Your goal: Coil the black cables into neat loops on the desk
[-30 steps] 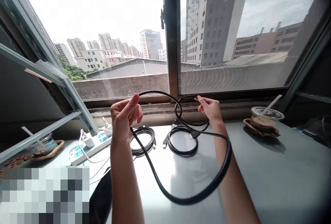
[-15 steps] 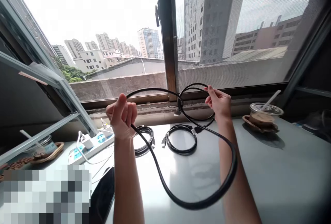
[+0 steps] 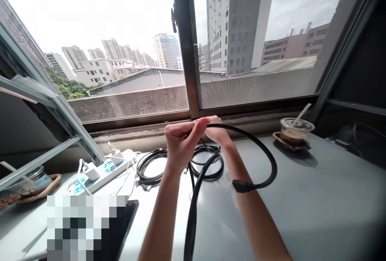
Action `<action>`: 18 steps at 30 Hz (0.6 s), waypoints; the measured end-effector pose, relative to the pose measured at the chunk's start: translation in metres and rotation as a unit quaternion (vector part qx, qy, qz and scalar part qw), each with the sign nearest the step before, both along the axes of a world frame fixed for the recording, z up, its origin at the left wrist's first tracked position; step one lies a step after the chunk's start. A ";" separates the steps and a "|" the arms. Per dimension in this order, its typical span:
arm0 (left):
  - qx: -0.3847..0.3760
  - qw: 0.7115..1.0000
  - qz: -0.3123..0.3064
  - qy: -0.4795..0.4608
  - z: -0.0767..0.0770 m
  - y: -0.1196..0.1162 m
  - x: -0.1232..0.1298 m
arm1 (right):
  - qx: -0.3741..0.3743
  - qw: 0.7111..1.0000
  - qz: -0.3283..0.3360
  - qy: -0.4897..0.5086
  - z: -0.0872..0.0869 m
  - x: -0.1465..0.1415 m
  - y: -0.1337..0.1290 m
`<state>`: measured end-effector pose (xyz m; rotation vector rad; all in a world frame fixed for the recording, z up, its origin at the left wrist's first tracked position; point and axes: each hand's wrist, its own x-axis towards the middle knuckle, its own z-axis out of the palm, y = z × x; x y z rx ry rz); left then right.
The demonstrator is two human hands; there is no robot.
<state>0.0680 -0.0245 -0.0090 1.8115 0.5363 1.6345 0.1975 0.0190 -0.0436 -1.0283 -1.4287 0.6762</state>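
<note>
A thick black cable is held up above the white table. My left hand is closed round it near the middle of the view. Just behind, my right hand meets the left one; its fingers are mostly hidden, but it appears closed on the cable too. One end, with a black connector, curves over to the right and hangs in front of my right forearm. Another stretch drops toward the lower edge. Beyond my hands, one coiled black cable lies at the left and another coil lies partly behind my hands.
A white power strip with plugs is on the left, near a dark tablet-like device partly blurred out. A lidded drink cup sits in a holder at the right, a second cup at far left. The window is behind.
My hands, apart before, have come together at the centre. The wide loop between them is gone, and a connector end now hangs at the right. The view has shifted slightly rightward.
</note>
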 end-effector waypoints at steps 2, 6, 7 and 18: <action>-0.018 0.999 -0.023 -0.015 0.001 0.003 0.001 | 0.002 1.000 0.002 0.004 -0.001 0.004 0.002; -0.063 0.994 -0.058 -0.071 0.008 0.016 -0.020 | 0.017 0.999 -0.030 0.037 0.003 0.027 -0.001; -0.076 0.992 -0.070 -0.070 0.009 0.019 -0.027 | 0.023 0.997 -0.048 0.048 0.004 0.033 -0.003; -0.114 0.963 -0.044 0.239 0.007 0.031 -0.072 | 0.033 0.975 -0.185 0.119 0.007 0.084 -0.030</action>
